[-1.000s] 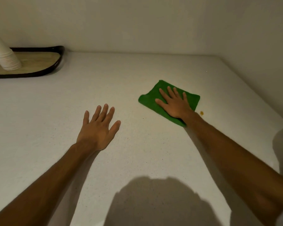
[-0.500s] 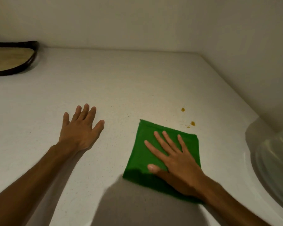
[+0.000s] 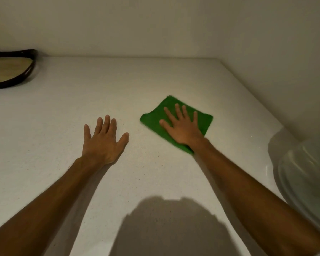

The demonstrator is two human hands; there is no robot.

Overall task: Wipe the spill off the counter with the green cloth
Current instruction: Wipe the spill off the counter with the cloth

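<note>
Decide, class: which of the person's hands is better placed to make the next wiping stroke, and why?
The right hand. It lies flat, fingers spread, on the green cloth, so it can push it. The left hand rests open on the bare counter, apart from the cloth.

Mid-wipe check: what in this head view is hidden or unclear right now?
- Spill: none visible; any remainder would lie under the green cloth and right hand.
- Cloth edges: motion-blurred.
- Tray: cut off by the left edge.
- Pale rounded object: cut off at right, unidentifiable.
- Left hand: flat on the counter.
</note>
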